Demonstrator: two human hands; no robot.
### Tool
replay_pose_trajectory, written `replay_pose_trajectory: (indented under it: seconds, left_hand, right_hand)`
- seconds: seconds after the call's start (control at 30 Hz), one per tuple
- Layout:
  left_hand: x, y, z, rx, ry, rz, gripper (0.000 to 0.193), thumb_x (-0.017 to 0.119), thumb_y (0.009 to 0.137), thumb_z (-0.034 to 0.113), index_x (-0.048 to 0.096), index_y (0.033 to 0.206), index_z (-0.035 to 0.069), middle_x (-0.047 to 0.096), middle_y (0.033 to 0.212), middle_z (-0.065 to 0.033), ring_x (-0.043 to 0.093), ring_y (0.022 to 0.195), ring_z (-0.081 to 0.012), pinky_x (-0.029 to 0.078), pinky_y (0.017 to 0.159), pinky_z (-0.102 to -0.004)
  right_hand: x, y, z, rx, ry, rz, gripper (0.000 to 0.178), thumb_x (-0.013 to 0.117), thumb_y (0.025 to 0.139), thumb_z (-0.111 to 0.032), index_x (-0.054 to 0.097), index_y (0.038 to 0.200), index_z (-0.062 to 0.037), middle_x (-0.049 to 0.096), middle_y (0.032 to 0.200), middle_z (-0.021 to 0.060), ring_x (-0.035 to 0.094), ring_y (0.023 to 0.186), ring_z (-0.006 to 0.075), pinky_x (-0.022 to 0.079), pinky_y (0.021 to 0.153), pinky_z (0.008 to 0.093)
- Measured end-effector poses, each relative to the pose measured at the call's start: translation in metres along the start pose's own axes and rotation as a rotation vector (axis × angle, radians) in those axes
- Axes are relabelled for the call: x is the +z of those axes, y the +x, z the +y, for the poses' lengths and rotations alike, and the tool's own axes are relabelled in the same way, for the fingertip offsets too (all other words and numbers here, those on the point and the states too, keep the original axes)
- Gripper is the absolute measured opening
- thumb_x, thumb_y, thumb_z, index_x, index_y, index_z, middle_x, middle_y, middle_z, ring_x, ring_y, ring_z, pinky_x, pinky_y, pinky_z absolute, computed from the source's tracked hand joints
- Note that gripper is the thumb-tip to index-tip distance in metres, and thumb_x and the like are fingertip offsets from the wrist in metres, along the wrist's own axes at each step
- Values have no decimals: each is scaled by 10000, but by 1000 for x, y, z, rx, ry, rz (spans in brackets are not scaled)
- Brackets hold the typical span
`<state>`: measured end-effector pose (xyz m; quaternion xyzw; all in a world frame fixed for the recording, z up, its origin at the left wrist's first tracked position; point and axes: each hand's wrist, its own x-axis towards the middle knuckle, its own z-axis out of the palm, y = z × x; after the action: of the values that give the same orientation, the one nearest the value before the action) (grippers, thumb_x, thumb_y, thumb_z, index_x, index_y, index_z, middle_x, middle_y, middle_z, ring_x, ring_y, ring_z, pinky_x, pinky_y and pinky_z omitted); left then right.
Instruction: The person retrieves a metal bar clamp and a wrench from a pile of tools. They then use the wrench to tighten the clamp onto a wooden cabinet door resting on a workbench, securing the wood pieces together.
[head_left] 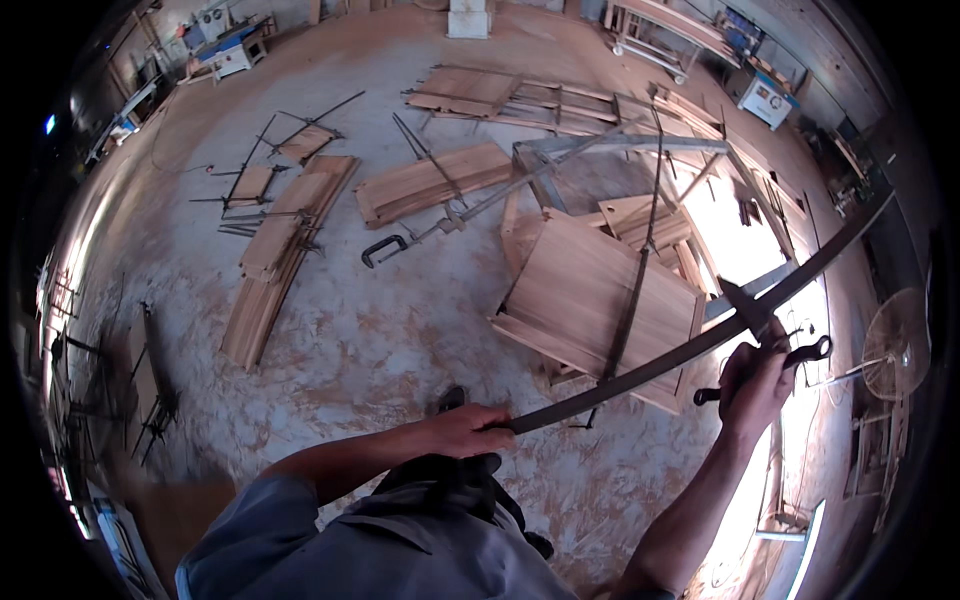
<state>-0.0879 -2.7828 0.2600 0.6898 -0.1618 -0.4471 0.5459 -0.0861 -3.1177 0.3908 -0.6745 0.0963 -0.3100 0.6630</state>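
A long dark bar clamp [640,376] slants across in front of me, rising from lower left to upper right. My left hand [470,430] is closed round its lower end. Farther up, my right hand [755,385] is closed at the clamp's sliding jaw [745,305]. A dark rod with a ring-shaped end [822,347] sticks out both sides of that hand; whether it belongs to the clamp I cannot tell. Beyond the bar lies a large wooden panel [590,285] on a frame, with another bar clamp [640,280] across it.
Clamped wooden boards [435,180] and a stack of long planks [275,270] lie on the dusty floor. A metal bar with a C-shaped clamp [385,250] reaches out from the metal frame [620,143]. At the right stands a round fan [895,345]. Machines line the far walls.
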Motion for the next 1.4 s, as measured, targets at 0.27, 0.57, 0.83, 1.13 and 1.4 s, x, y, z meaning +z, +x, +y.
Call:
replay_pose_trajectory:
  seconds: [0.27,0.57,0.83,1.13,1.4]
  left_hand:
    - [1,29,37,224,62,239,248,662,870,277,633,924,37,579,701,-7,530,676,-79,464,626,-288]
    - [6,64,128,278,-339,574,204,545,951,247,537,844,73,483,598,25,418,440,-74,305,387,-231]
    - [8,97,148,647,-678,569,283,498,984,401,498,918,126,482,687,9,432,499,-108,344,445,-265]
    - [3,119,90,516,-472,420,292,457,1005,265,490,1215,65,624,1046,-116,633,929,-246,525,832,-380]
    - [-13,118,47,146,228,248,332,550,938,77,503,1258,6,655,1076,-156,656,976,-232,525,798,-334]
  right_hand:
    - [47,-44,2,9,-179,-316,238,614,843,-12,639,1072,48,646,948,77,584,675,109,461,570,231]
    - [55,-69,31,167,-297,-317,151,699,839,-121,662,888,18,672,905,147,629,736,232,489,641,298]
    - [50,-115,71,-168,-847,-463,164,691,758,-182,583,804,-68,630,722,67,644,739,259,541,609,373]
    - [-28,-47,89,-323,-1066,-479,364,746,564,-173,614,897,-107,593,711,24,629,755,224,499,625,370]
    - [-71,-20,144,-317,-1057,-689,263,661,650,-157,627,906,-105,593,713,34,631,703,229,508,600,364]
